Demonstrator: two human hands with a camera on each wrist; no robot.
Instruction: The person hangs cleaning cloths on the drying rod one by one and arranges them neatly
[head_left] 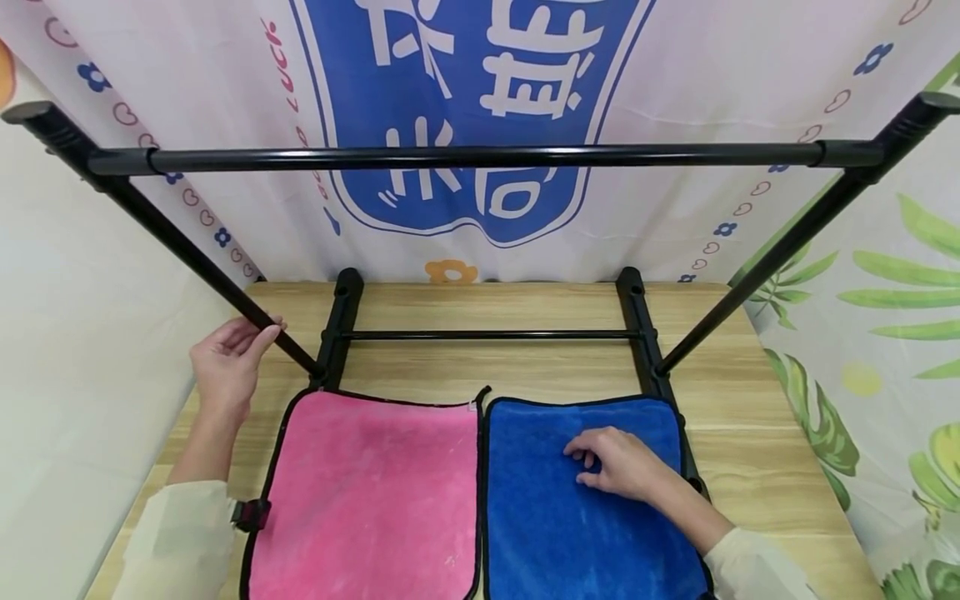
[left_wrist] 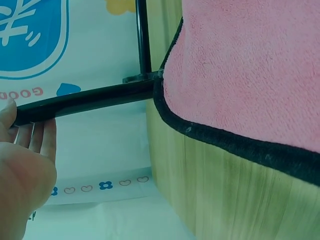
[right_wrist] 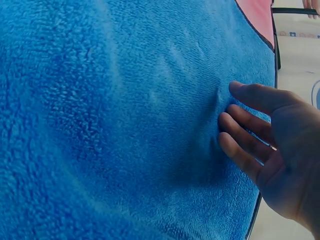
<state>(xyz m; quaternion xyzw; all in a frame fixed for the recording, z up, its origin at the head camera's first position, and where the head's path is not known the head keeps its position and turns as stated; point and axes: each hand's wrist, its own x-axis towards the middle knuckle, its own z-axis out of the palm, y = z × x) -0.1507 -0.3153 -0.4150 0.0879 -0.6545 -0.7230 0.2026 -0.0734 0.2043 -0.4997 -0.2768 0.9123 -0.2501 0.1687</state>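
Observation:
A black tube rack stands over the table, its left upright pole leaning outward. My left hand pinches that pole low down, the thumb on one side and the fingers on the other, as the left wrist view also shows. A pink towel with black edging lies spread at the left front. Beside it lies a blue towel with the same edging. My right hand is over the blue towel with loosely bent fingers and nothing in them; the fingertips are right at the pile.
The rack's top bar spans the view, and a thin lower bar joins its two black feet. The right upright pole leans outward too. Behind the wood-grain table hangs a printed cloth.

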